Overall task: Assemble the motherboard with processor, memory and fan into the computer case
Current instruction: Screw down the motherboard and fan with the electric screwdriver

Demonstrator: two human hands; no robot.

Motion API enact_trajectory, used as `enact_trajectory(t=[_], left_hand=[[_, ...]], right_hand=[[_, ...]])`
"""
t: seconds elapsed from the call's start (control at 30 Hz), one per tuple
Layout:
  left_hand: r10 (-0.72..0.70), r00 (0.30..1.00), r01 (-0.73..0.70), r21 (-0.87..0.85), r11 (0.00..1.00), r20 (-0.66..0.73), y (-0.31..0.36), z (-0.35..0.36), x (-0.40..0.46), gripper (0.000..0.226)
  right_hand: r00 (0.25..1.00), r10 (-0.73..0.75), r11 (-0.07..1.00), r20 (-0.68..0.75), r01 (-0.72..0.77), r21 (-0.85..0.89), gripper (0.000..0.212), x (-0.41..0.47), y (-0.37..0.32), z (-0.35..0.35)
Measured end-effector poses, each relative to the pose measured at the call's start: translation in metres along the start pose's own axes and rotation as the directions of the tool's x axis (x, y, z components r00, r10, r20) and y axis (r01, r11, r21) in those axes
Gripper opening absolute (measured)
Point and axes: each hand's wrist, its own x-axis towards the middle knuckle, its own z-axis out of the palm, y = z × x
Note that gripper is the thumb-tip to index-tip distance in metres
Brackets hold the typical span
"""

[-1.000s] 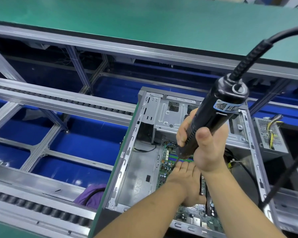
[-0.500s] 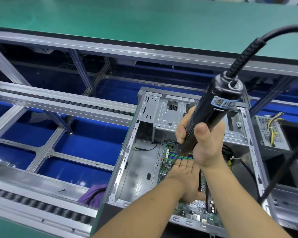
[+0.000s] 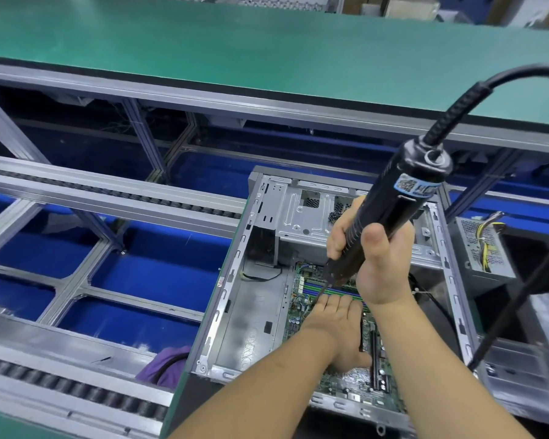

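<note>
Motherboard sits inside computer case. Left hand rests flat on it, fingers straight. Right hand grips electric screwdriver, bit lowered toward board.

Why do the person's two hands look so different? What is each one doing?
The right hand is curled round the black electric screwdriver; the left hand lies flat with straight fingers. The right hand is raised above the motherboard; the left hand rests on it, holding no tool. Both are bare and reach into the open computer case.
</note>
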Motion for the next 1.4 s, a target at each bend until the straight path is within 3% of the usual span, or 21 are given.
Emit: enact_trajectory(t=[0.33, 0.47, 0.67, 0.77, 0.9, 1.1, 1.23, 1.3, 1.4], left_hand=[[0.033, 0.995, -0.03, 0.035, 0.999, -0.099, 0.004, 0.003, -0.002, 0.091], [0.045, 0.98, -0.042, 0.017, 0.999, -0.196, 0.004, 0.005, -0.004, 0.088], [0.099, 0.969, -0.083, 0.08, 0.993, -0.227, -0.005, 0.002, -0.005, 0.108], [0.061, 0.978, -0.046, 0.08, 0.996, -0.198, -0.018, -0.003, -0.009, 0.115], [0.082, 0.975, -0.059, 0.118, 0.991, -0.205, -0.023, -0.005, -0.011, 0.116], [0.079, 0.981, -0.091, -0.062, 0.994, -0.18, -0.025, -0.006, -0.01, 0.113], [0.055, 0.98, -0.074, -0.094, 0.993, -0.19, -0.036, 0.001, -0.013, 0.105], [0.059, 0.965, -0.078, -0.065, 0.995, -0.254, -0.033, 0.008, -0.014, 0.102], [0.138, 0.939, -0.12, 0.077, 0.99, -0.315, -0.024, 0.012, -0.009, 0.102]], right_hand=[[0.983, -0.087, 0.996, -0.161, 0.089, 0.003, 0.04, -0.023, -0.012, -0.007], [0.959, -0.209, 0.978, -0.192, 0.205, -0.039, 0.032, -0.023, -0.029, -0.006], [0.896, -0.278, 0.959, -0.347, 0.239, -0.151, 0.034, -0.012, -0.056, -0.02], [0.873, -0.29, 0.954, -0.392, 0.229, -0.196, 0.032, -0.018, -0.062, -0.035], [0.869, -0.261, 0.956, -0.421, 0.172, -0.237, 0.035, -0.029, -0.061, -0.047], [0.884, -0.167, 0.973, -0.437, 0.077, -0.217, 0.041, -0.047, -0.055, -0.059], [0.915, -0.079, 0.995, -0.395, 0.051, -0.081, 0.071, -0.05, -0.053, -0.066], [0.919, -0.057, 0.998, -0.39, 0.045, -0.039, 0.077, -0.05, -0.053, -0.067], [0.921, -0.037, 0.999, -0.389, 0.038, -0.005, 0.071, -0.05, -0.052, -0.068]])
